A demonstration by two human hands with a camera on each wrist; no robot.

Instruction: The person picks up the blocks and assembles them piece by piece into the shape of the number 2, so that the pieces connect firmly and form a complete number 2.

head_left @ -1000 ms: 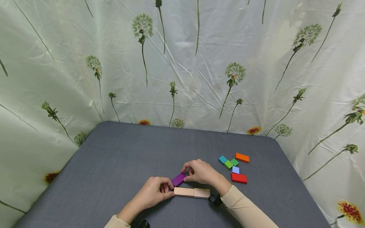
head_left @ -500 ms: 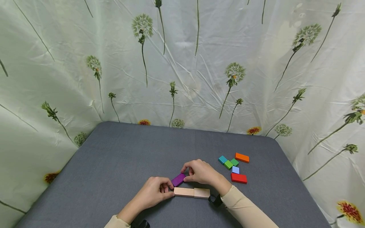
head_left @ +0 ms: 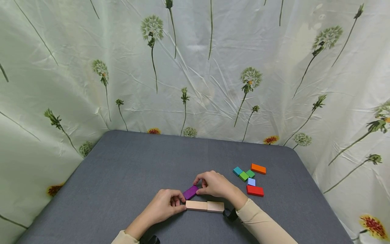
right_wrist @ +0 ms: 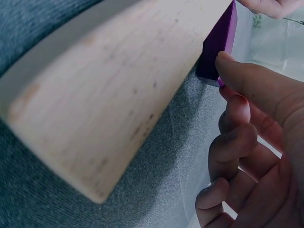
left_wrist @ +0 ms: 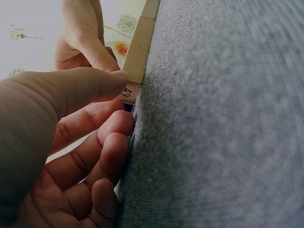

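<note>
Two hands working on grey fabric-covered table (head_left: 137, 159), floral curtain (head_left: 213, 67) behind: left hand (head_left: 164, 205) pinching long pale wooden block (head_left: 196, 205), right hand (head_left: 214, 184) pinching purple rectangular block (head_left: 191, 192).

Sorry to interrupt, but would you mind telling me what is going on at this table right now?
A person is working with flat blocks on a grey table. The right hand pinches one end of a purple block, and the left hand holds its other end, also touching the end of a light wooden block. A second wooden block lies end to end with the first. Off to the right lie loose coloured blocks, among them an orange block and a red block.
</note>
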